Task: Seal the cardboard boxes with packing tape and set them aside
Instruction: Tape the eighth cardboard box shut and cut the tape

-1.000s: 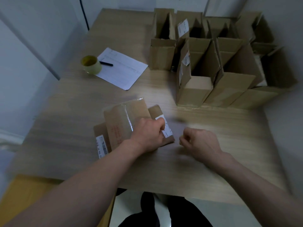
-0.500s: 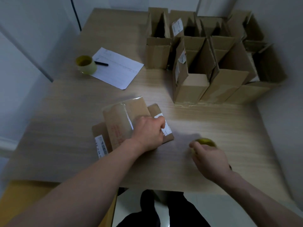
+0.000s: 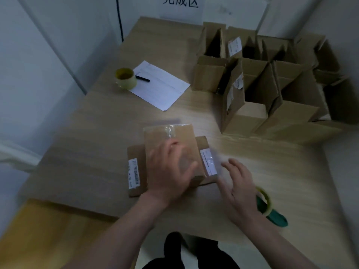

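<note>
Two hands are working at a taped cardboard box point(image 3: 171, 136) lying on the tabletop point(image 3: 97, 133): the left hand point(image 3: 171, 171) is pressing it, fingers spread; the right hand point(image 3: 239, 189) is hovering beside it, fingers spread, near a tape roll point(image 3: 265, 202).

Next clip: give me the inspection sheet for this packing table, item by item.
Surface: wooden table, pale grain.
Job's things: taped box lying on a flat box; tape dispenser near right edge; open boxes at far right.
Clutter: spare tape roll, paper sheet, black pen.
Hands: left hand flat on taped box; right hand open, holding nothing.
Cables: dark cable on wall.
Surroundings: white walls, wall sign.
</note>
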The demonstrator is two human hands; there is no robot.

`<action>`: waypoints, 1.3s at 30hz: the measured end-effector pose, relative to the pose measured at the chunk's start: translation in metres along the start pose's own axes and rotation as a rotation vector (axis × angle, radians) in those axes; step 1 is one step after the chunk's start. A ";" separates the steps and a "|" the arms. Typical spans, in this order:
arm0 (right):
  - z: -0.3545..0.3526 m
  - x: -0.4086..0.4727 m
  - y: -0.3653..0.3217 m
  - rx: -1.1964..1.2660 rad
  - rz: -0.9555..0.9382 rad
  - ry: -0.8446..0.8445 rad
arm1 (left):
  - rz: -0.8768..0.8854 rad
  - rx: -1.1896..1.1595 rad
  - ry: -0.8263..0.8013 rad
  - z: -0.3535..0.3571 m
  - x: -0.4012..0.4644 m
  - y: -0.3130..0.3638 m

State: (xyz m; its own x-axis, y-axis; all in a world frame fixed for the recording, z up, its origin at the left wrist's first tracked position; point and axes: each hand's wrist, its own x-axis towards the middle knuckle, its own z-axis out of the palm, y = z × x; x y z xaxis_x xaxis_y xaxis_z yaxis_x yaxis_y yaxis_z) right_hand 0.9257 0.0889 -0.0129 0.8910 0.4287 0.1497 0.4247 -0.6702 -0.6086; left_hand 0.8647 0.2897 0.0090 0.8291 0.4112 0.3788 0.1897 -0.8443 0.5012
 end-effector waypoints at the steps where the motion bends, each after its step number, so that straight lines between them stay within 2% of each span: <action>1: 0.008 0.007 -0.016 0.096 0.023 -0.037 | -0.088 0.045 0.043 -0.002 -0.009 -0.012; 3: 0.029 0.019 -0.043 0.248 0.043 -0.116 | -0.249 0.041 -0.029 0.001 -0.027 -0.030; 5: 0.051 0.027 -0.059 0.257 0.059 -0.189 | -0.365 -0.083 -0.121 0.012 -0.039 -0.039; 6: 0.059 0.029 -0.061 0.241 0.075 -0.203 | -0.407 -0.154 -0.109 0.017 -0.043 -0.039; 9: 0.071 0.034 -0.053 0.274 0.098 -0.116 | -0.533 -0.292 0.059 0.026 -0.045 -0.037; 11: 0.075 0.032 -0.043 0.316 0.064 -0.085 | -0.539 -0.314 0.143 0.028 -0.045 -0.035; 13: 0.077 0.032 -0.035 0.349 0.044 -0.090 | -0.495 -0.277 0.158 0.031 -0.046 -0.037; 16: 0.070 0.035 -0.028 0.342 0.041 -0.225 | -0.459 -0.252 0.133 0.031 -0.049 -0.041; 18: 0.054 0.041 -0.028 0.221 0.026 -0.333 | -0.450 -0.254 0.119 0.031 -0.050 -0.040; 20: 0.043 0.063 -0.041 -0.030 -0.092 -0.284 | -0.459 -0.262 0.116 0.030 -0.049 -0.038; 22: 0.046 0.096 -0.072 -0.166 -0.224 -0.237 | -0.474 -0.252 0.121 0.032 -0.048 -0.038; 27: 0.107 0.160 -0.136 -0.360 -0.567 -0.594 | -0.440 -0.283 0.080 0.029 -0.044 -0.039; 33: 0.134 0.174 -0.148 -0.470 -0.546 -0.580 | -0.464 -0.263 0.118 0.032 -0.046 -0.044; 36: 0.132 0.184 -0.162 -0.460 -0.466 -0.729 | -0.473 -0.277 0.109 0.035 -0.047 -0.046; 38: 0.122 0.195 -0.167 -0.213 -0.304 -0.920 | -0.502 -0.294 0.115 0.035 -0.047 -0.045; 39: 0.112 0.202 -0.164 -0.029 -0.214 -0.938 | -0.517 -0.299 0.103 0.034 -0.047 -0.045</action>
State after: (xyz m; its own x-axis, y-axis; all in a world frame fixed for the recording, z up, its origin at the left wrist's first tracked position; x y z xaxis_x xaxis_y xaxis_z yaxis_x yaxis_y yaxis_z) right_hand 1.0178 0.3534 0.0300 0.3082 0.8451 -0.4368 0.5782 -0.5310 -0.6194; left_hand 0.8354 0.2962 -0.0579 0.6111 0.7860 0.0934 0.3860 -0.3990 0.8317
